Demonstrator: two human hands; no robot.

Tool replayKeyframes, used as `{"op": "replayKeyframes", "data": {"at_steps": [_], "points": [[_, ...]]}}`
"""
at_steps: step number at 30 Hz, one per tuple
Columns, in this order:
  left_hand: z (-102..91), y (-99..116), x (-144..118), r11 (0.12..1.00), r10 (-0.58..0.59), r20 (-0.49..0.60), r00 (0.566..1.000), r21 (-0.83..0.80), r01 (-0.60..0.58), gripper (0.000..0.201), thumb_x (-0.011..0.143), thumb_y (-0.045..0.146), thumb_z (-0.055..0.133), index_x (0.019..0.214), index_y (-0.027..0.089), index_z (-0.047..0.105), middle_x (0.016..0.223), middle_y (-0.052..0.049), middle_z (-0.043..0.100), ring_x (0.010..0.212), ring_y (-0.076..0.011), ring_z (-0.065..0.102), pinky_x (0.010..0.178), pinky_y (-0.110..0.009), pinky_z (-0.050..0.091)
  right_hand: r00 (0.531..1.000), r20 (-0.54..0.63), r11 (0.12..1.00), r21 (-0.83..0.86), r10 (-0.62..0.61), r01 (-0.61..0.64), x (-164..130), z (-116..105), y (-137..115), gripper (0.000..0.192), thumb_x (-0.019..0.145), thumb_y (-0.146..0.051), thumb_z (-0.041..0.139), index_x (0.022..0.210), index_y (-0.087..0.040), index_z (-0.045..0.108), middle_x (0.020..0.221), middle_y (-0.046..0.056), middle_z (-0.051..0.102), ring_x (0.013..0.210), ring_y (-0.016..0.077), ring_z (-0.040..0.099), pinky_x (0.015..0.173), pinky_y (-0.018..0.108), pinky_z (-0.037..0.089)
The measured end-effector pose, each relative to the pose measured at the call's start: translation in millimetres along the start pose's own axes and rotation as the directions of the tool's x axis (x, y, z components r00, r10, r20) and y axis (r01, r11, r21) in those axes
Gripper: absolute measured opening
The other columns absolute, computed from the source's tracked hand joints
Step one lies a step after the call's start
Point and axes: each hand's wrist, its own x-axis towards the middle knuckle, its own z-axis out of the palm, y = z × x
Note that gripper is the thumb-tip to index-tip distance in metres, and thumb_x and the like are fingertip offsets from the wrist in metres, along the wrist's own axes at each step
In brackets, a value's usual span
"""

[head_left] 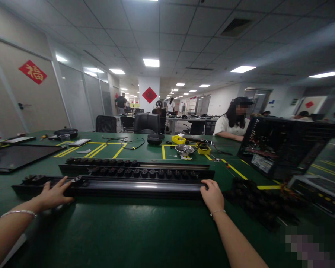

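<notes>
While a flat black panel [19, 156] lies at the far left of the green tabletop [123, 230], the left hand [53, 194] rests on the left end of the nearest long black power strip [114, 186], its fingers [63, 182] spread wide over the top and not closed around anything. That strip lies crosswise just in front of the person, with sockets showing at its left end and a smooth shiny rail running along its length. Two more strips [136, 169] lie parallel just behind it, each carrying a row of round black sockets. Beyond them, yellow tape lines mark the tabletop, near a loose black cable [125, 142], a yellow tray [178, 140] and a metal bowl [184, 149]. The right hand [213, 195] lies over the right end of the near strip, fingers curled down over its edge; whether they grip it I cannot tell. To the right sits a heap of dark cables [257, 201], then an open computer case [281, 147]. A seated person [231, 124] works behind it.
</notes>
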Motion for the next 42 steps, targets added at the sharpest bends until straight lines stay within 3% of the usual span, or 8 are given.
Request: {"op": "replayKeyframes", "data": {"at_steps": [3,5,11,20,27,32,42], "points": [[2.7,-1,-1,1.000,0.026,-0.050,0.998,0.002,-0.026,0.080,0.065,0.048,0.043,0.136,0.013,0.032,0.148,-0.014,0.014,0.136,-0.0357,0.009,0.098,-0.067,0.014,1.000,0.010,1.000,0.000,0.006,-0.006,0,-1,0,0.035,0.075,-0.025,0.038,0.098,-0.024,0.065,0.113,0.003,0.053,0.095,0.0178,0.054,0.072,0.027,0.043],[1.9,-1,-3,0.997,0.083,-0.061,0.995,0.003,-0.082,0.082,0.066,0.046,0.042,0.138,0.009,0.026,0.147,-0.015,0.018,0.136,-0.0321,0.010,0.102,-0.061,0.014,1.000,0.018,1.000,0.001,0.010,-0.010,0,-1,0,0.035,0.075,-0.026,0.038,0.097,-0.024,0.065,0.113,0.003,0.053,0.096,0.0181,0.054,0.071,0.027,0.043],[-7.4,3,-8,0.993,0.112,0.036,0.993,0.018,-0.113,0.086,0.069,0.047,0.037,0.140,0.006,0.013,0.149,-0.016,0.010,0.136,-0.0302,0.013,0.104,-0.054,0.018,1.000,0.022,1.000,-0.004,0.008,-0.008,1,0,0,0.035,0.075,-0.026,0.037,0.099,-0.023,0.064,0.115,0.003,0.052,0.097,0.0182,0.053,0.074,0.027,0.042],[-6.2,7,-8,0.991,0.132,-0.009,0.991,-0.031,-0.132,0.082,0.070,0.050,0.039,0.138,0.007,0.024,0.148,-0.015,0.010,0.135,-0.0337,0.012,0.102,-0.058,0.021,1.000,0.004,1.000,-0.004,-0.002,0.002,1,2,2,0.035,0.075,-0.024,0.039,0.098,-0.023,0.065,0.112,0.004,0.053,0.095,0.0179,0.054,0.074,0.027,0.043],[-7.8,15,-11,0.996,0.084,0.045,0.995,0.014,-0.085,0.086,0.072,0.059,0.031,0.140,0.009,0.014,0.150,-0.008,0.006,0.136,-0.0329,0.006,0.104,-0.057,0.019,1.000,-0.013,1.000,-0.007,-0.006,0.006,0,2,0,0.034,0.074,-0.022,0.039,0.097,-0.023,0.065,0.112,0.003,0.053,0.096,0.0177,0.054,0.079,0.027,0.042],[-6.5,15,-10,0.994,0.102,-0.006,0.995,-0.048,-0.103,0.086,0.069,0.059,0.038,0.140,0.012,0.020,0.149,-0.009,0.013,0.135,-0.0349,0.010,0.101,-0.061,0.021,1.000,-0.009,1.000,-0.006,-0.003,0.003,0,1,-1,0.034,0.073,-0.023,0.040,0.097,-0.023,0.065,0.111,0.003,0.053,0.097,0.0176,0.053,0.079,0.026,0.042],[-13.1,25,-16,0.995,0.089,0.028,0.996,-0.055,-0.087,0.085,0.070,0.060,0.038,0.140,0.014,0.020,0.150,-0.006,0.006,0.134,-0.0403,0.008,0.101,-0.062,0.022,0.999,0.029,0.999,-0.023,0.023,-0.023,1,0,-2,0.035,0.075,-0.025,0.039,0.100,-0.023,0.064,0.114,0.003,0.052,0.097,0.0178,0.053,0.075,0.025,0.042]]}}
